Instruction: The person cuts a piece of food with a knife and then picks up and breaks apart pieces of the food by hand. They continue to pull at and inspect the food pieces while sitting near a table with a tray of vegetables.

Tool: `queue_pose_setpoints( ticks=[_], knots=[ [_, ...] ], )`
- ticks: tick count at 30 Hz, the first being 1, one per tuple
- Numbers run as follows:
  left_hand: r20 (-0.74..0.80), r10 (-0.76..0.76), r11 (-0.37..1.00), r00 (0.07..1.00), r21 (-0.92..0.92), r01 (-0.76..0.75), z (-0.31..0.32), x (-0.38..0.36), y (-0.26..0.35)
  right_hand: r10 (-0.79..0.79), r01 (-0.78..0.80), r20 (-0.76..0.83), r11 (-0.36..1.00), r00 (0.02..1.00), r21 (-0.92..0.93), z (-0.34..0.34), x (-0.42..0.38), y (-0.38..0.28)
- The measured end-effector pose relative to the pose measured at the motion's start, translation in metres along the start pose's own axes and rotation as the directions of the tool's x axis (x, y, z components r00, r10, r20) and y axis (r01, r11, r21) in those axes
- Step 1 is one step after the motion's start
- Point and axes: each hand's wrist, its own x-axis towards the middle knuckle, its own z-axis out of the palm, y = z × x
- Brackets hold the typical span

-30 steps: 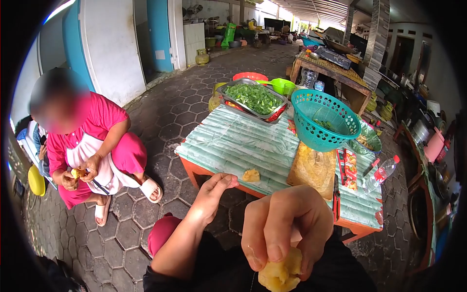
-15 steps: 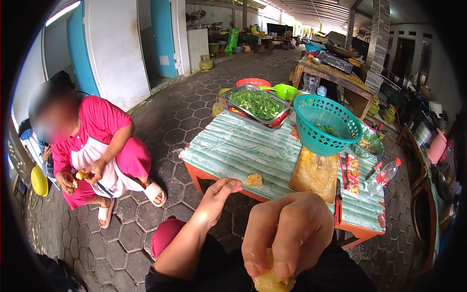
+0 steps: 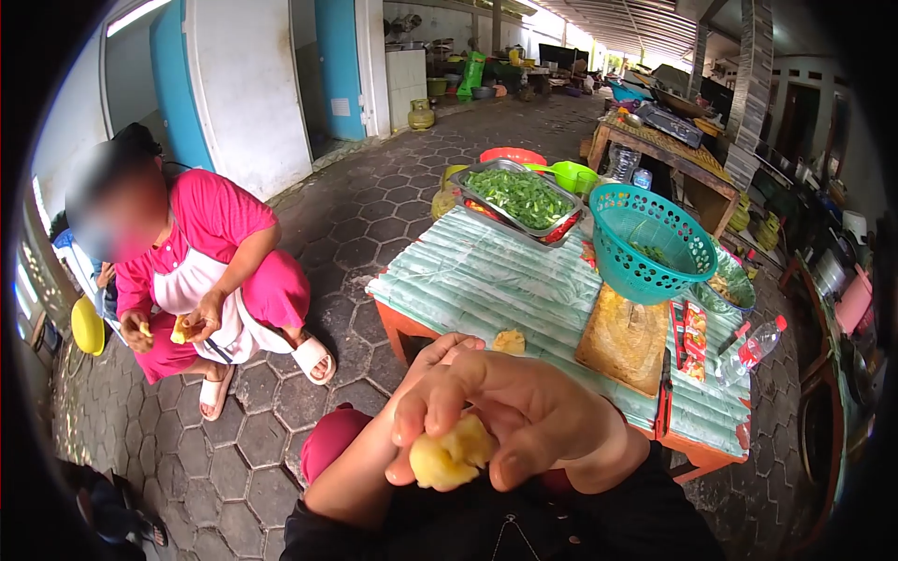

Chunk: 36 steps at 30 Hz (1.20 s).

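Right hand [image 3: 524,411] fingers clamp one yellow lump [image 3: 449,455], long axis roughly left-right. Left hand [image 3: 440,360] sits behind it, finger state unclear. One more yellow piece [image 3: 509,341] on worktop [image 3: 486,280]; one teal basket [image 3: 650,243].

The right hand [image 3: 524,416] is raised close in front of the chest with its back turned up, the wrist bent and the fingers [image 3: 426,411] curled down and pinched together with the thumb. The left hand [image 3: 440,360] sits just behind and beneath it, mostly hidden, with only its fingertips showing past the right knuckles. The left forearm runs bare from a dark sleeve, angled up and inward to meet the right.
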Motion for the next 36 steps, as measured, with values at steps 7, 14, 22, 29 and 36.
queue_pose_setpoints(
  ticks=[7,14,22,29,36],
  knots=[
    [0.104,0.105,0.994,0.989,-0.020,-0.103,-0.006,0.004,-0.008,-0.046,0.049,0.035,0.994,0.998,-0.093,-0.012,0.003,0.013],
    [0.154,0.398,0.867,0.904,0.259,-0.426,-0.003,-0.008,0.004,-0.033,0.036,0.035,0.995,0.999,-0.095,0.003,-0.005,0.006],
    [0.186,0.131,0.975,0.974,0.152,-0.161,-0.038,0.040,-0.036,0.122,-0.112,0.103,0.989,0.987,-0.098,0.015,-0.014,-0.011],
    [0.177,0.138,0.970,0.975,0.173,-0.168,-0.036,0.038,-0.035,-0.192,0.203,0.230,0.979,0.954,-0.022,0.018,-0.010,0.011],
    [0.156,0.121,0.971,0.980,0.186,-0.150,-0.029,0.033,-0.030,-0.241,0.242,0.312,0.970,0.919,0.035,0.022,-0.011,0.019]
  ],
)
